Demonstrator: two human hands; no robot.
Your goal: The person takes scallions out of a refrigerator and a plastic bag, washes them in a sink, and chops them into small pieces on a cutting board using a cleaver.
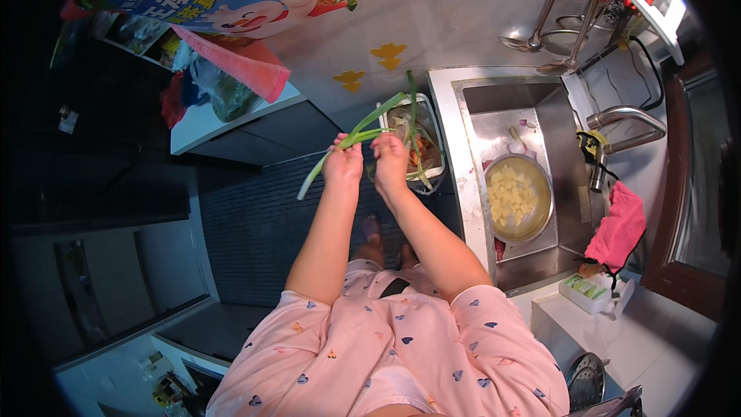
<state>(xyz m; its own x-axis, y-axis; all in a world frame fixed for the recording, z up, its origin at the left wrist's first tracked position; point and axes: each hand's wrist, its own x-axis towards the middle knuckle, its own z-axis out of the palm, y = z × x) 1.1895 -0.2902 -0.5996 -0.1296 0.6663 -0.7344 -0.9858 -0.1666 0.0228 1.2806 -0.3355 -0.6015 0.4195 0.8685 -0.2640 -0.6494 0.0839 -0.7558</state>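
A green onion (pixel 312 176) lies slantwise across my left hand (pixel 343 162), whose fingers are closed on its stalk; the white end points down-left and the green leaves reach up-right. Close beside it, my right hand (pixel 390 156) has curled fingers at a thin green leaf of the onion; whether it grips the leaf is hard to tell. Just beyond my right hand stands a white waste bin (pixel 441 150) with a plastic liner, holding food scraps. Long green leaves (pixel 412 110) hang over the bin's rim.
To the right, a steel sink (pixel 547 185) holds a metal bowl (pixel 550 200) of cut pale pieces in water, with scraps around it. A faucet (pixel 631 127), pink cloth (pixel 616 226) and white bottle (pixel 587 294) are beyond. Ladles (pixel 527 43) hang above; a white counter (pixel 197 133) stands left.
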